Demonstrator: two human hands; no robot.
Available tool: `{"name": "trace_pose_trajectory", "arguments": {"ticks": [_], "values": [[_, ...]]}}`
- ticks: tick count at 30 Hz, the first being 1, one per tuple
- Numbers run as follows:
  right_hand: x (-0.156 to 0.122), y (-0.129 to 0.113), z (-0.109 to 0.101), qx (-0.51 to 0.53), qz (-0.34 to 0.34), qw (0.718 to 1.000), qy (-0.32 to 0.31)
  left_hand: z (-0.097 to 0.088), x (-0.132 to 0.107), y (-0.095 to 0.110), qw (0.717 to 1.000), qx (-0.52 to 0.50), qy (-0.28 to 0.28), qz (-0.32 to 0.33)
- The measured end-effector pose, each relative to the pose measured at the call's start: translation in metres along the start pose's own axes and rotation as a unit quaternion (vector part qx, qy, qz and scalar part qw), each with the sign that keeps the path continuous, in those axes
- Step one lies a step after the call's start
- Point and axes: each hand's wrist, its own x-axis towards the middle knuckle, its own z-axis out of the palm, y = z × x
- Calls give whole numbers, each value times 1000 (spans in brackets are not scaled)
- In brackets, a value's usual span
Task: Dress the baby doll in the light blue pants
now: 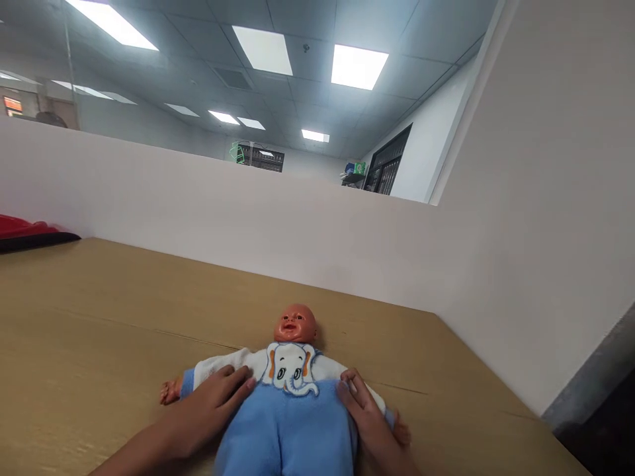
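Note:
A baby doll (296, 324) lies on its back on the wooden table, head away from me and arms spread. It wears a blue and white outfit (290, 423) with an elephant face (289, 367) on the chest. My left hand (218, 400) rests on the sleeve and side at the left, fingers stretched out over the cloth. At the opposite side, my right hand (364, 413) touches the outfit by the other sleeve, its fingers slightly bent and apart. The doll's legs run out of view at the bottom.
The brown table (124, 317) meets a low white partition (278, 218) at the back and a white wall (536, 198) on the right. A red item (24, 228) with a black edge sits at the far left. Glass (163, 73) rises above the partition.

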Motion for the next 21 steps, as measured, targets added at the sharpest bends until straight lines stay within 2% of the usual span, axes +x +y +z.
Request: {"name": "trace_pose_trajectory", "arguments": {"ticks": [2,6,9,11,13,15,18,20,21], "values": [[4,3,1,-20,-10,1000,7,3,2,-4,1000,15,-8,18],[7,6,-4,-144,-85,985,41,11,11,-3,996,76,34,25],[9,12,-18,-263,-146,949,92,17,15,-3,990,129,45,19],[12,17,-34,-340,-157,921,108,18,14,-3,990,115,79,15],[17,20,-51,-385,-137,909,80,17,13,-1,989,69,127,14],[22,15,-69,-401,-123,907,26,14,12,5,988,21,153,32],[30,-14,-87,-411,-157,898,2,10,16,25,982,-13,150,113],[34,-50,-91,-438,-204,875,38,11,25,46,976,-12,135,173],[35,-73,-91,-461,-234,855,55,13,31,58,972,-10,124,198]]}}
